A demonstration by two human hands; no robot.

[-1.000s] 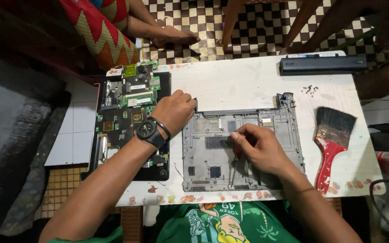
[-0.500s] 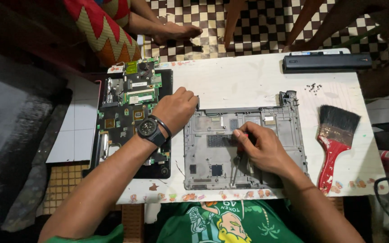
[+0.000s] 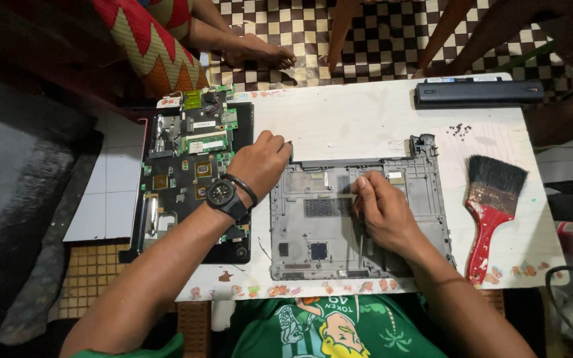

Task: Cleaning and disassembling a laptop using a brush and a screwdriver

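1. We see a grey laptop shell (image 3: 339,229) lying flat on a white table (image 3: 353,119), close to the near edge, directly in front of the person.
2. Our left hand (image 3: 260,162) rests on the shell's upper left corner, fingers curled down over the rim and gripping it. A black watch (image 3: 223,197) sits on that wrist.
3. Our right hand (image 3: 382,212) lies on the middle of the shell, fingers bent and pressed to the surface. A thin rod shows below the palm, but we cannot tell whether the hand grasps it.
4. A green circuit board (image 3: 190,166) lies on a black panel just left of the shell, under the left forearm.
5. A red-handled paintbrush (image 3: 489,209) lies right of the shell, apart from it.
6. A long black battery (image 3: 477,93) lies at the far edge, with small dark screws (image 3: 460,129) near it.
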